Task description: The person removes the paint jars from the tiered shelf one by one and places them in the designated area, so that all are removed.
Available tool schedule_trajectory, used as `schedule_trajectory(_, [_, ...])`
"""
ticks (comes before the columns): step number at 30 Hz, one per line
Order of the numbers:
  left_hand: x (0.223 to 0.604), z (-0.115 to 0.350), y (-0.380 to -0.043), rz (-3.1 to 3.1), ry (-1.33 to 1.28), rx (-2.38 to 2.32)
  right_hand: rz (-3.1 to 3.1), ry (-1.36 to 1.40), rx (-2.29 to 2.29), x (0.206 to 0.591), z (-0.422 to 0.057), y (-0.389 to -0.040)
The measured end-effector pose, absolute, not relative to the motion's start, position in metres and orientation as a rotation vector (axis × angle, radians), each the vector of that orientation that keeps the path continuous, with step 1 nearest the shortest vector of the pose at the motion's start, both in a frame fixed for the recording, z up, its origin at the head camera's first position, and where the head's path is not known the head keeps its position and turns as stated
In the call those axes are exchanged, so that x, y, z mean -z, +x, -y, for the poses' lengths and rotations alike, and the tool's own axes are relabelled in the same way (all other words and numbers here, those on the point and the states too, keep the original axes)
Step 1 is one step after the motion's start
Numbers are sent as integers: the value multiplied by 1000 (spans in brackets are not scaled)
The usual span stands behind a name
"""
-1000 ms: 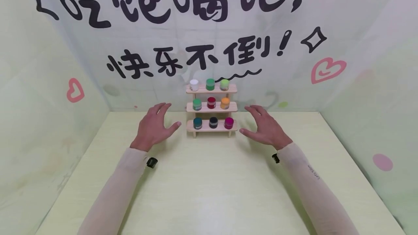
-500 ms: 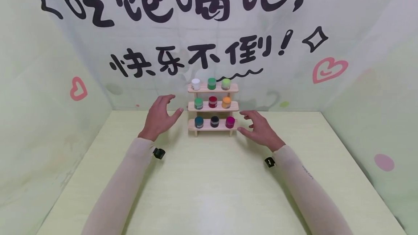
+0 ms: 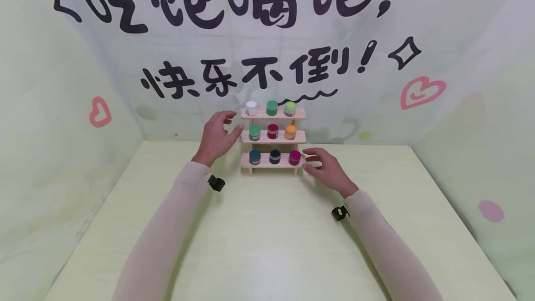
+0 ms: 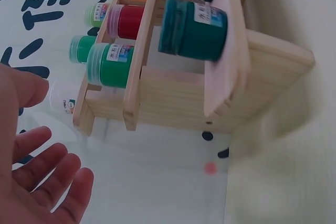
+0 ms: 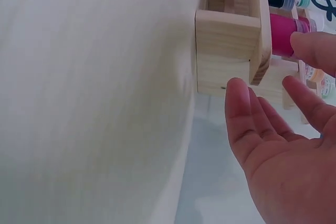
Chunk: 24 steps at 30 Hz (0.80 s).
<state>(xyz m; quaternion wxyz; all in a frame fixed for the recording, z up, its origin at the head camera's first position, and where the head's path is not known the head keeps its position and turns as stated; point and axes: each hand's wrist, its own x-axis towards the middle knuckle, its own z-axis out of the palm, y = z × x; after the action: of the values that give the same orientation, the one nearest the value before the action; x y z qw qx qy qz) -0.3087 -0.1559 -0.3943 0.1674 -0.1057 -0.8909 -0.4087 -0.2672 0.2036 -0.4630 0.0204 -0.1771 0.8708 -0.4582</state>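
Note:
A three-tier wooden rack bears several small paint jars in rows of three. My left hand is at the rack's upper left, thumb and fingers apart with nothing between them, close to the white jar. In the left wrist view the teal jar sits on the lowest tier and a green jar on the middle one. My right hand is beside the lowest tier's right end. Its thumb overlaps the magenta jar in the right wrist view, its fingers extended past the rack's end.
The rack stands on a pale table near its back edge. Behind it hangs a white cloth with black lettering. Cloth walls rise on both sides. A small black device is strapped at the left wrist.
My left hand has moved up and right toward the rack's upper tiers. The right hand has moved slightly left and down, up to the magenta jar. The jars stay in place.

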Motion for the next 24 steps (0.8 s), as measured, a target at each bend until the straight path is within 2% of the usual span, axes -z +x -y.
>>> schedule_trajectory(24, [377, 122, -348, 2431, -190, 1481, -2403, -270, 1664, 471, -189, -272])
